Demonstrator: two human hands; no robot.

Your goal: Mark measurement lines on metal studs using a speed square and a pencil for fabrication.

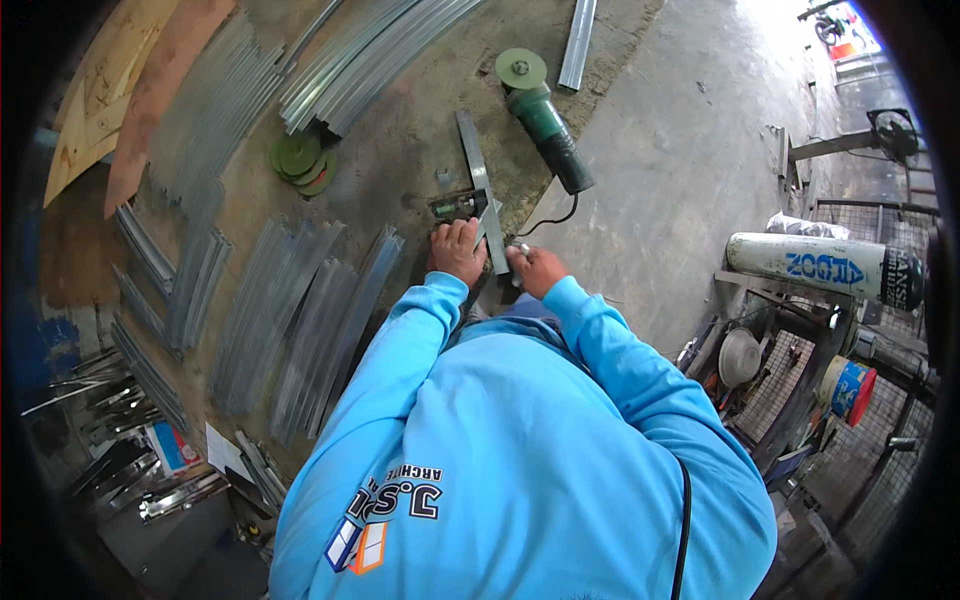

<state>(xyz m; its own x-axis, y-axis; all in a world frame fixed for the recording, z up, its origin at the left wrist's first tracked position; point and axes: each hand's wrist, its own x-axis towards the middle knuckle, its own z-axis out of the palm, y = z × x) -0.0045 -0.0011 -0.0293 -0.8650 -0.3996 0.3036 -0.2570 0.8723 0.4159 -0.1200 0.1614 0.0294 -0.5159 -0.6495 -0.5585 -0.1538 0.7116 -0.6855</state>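
Low at the middle, my left hand has its fingers curled against a combination square, whose dark head with a green insert lies just beyond them. Its long grey metal blade runs away from me, slightly tilted to the left. A short, pale greenish strip shows partly beside the left fingertips and under the blade. My right hand is closed at the blade's near end, pinching a small whitish thing, perhaps a marker; most of it is hidden by the fingers.
A green angle grinder lies beyond my hands, its cord trailing toward me. Green cutting discs and stacked metal profiles are at left. Another profile lies far off. At right stand a white gas cylinder and a metal rack.
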